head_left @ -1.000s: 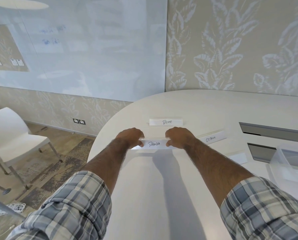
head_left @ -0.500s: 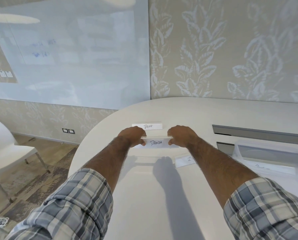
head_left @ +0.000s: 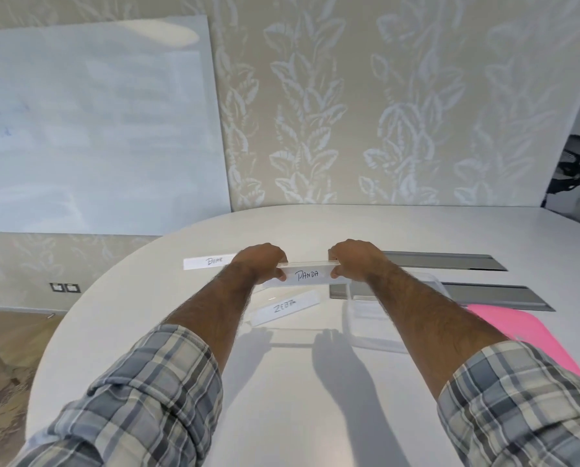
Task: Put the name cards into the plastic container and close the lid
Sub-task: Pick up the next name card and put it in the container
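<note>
Since the earlier frame, the long white paper name card lettered PANDA (head_left: 307, 276), sleeved in glossy clear plastic, has been carried nearer the transparent, round-cornered plastic container (head_left: 362, 332). The container's far left corner seems to lie beneath the card's right end. The card is held clear of the smooth matte white bench (head_left: 298, 399). Its ends are pinched in a narrow grip by the left hand (head_left: 260, 264) and the right hand (head_left: 356, 261). A similar card marked ZEBRA (head_left: 283, 308) lies tilted just nearer, and a flat pink lid (head_left: 531, 335) has come into view.
</note>
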`<action>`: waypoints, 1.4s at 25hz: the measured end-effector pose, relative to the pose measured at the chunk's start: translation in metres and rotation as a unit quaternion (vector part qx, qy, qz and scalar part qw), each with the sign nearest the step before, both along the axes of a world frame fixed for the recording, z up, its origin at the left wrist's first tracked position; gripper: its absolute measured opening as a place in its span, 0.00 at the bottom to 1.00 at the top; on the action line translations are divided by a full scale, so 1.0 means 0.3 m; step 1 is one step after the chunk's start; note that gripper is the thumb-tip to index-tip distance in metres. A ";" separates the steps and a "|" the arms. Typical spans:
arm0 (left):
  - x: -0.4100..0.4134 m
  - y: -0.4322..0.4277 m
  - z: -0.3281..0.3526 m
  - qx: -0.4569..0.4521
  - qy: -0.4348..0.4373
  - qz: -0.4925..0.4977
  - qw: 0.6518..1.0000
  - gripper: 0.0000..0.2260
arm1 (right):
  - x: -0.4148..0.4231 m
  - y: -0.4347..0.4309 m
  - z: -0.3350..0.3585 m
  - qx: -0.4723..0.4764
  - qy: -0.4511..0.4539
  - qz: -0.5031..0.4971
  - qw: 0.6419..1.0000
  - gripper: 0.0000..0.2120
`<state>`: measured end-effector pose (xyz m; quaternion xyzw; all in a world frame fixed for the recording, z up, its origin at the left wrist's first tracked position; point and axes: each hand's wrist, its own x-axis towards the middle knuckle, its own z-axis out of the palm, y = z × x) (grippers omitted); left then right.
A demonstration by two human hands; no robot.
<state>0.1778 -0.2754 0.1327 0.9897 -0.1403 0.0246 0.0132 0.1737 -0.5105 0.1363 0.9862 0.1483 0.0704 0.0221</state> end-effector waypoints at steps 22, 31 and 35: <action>-0.037 -0.659 -0.076 -0.019 0.030 -0.035 0.999 0.21 | -0.114 -0.634 -0.078 -0.014 0.025 -0.064 0.998 0.20; 0.029 -0.659 -0.131 -0.002 0.043 -0.030 0.999 0.18 | -0.050 -0.628 -0.153 -0.039 0.051 -0.045 0.997 0.20; 0.049 -0.690 -0.142 0.001 0.047 -0.039 0.998 0.18 | -0.034 -0.650 -0.153 -0.043 0.062 -0.054 0.996 0.20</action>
